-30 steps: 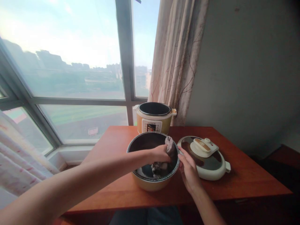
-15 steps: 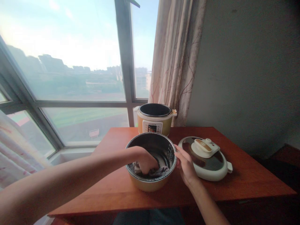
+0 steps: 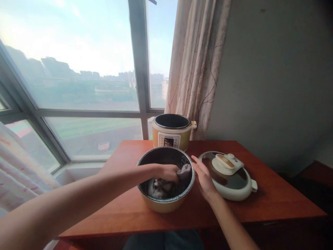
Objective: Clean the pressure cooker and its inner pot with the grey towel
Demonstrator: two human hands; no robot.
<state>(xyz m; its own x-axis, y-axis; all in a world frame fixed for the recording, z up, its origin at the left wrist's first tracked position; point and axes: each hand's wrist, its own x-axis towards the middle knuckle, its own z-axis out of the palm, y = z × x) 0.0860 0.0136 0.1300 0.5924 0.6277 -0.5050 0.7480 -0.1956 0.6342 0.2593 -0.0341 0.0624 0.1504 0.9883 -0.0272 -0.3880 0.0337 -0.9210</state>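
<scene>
A dark-lined inner pot (image 3: pixel 166 206) with a tan outside sits near the front of the wooden table. Inside it, my left hand (image 3: pixel 169 172) is closed on a grey cloth (image 3: pixel 185 171), which is bunched against the right inner wall. Part of that hand's fingers is hidden. My right hand (image 3: pixel 204 177) is at the pot's right rim, fingers stretched out and slightly apart; I cannot tell whether it presses on the pot. Right of this hand lies a white cooker lid (image 3: pixel 235 194) with a dark top and a raised handle.
Behind the pot stands the tan cooker body (image 3: pixel 186 139) with a control panel and side lugs. Both rest on a reddish wooden table (image 3: pixel 275 205). A window (image 3: pixel 91 93) is at the left, a patterned curtain (image 3: pixel 195 69) at the back and a grey wall (image 3: pixel 270 86) at the right.
My left hand has moved the cloth from the pot's bottom up and right along the inner wall. The right hand's fingers have straightened at the rim. The pot has shifted slightly left.
</scene>
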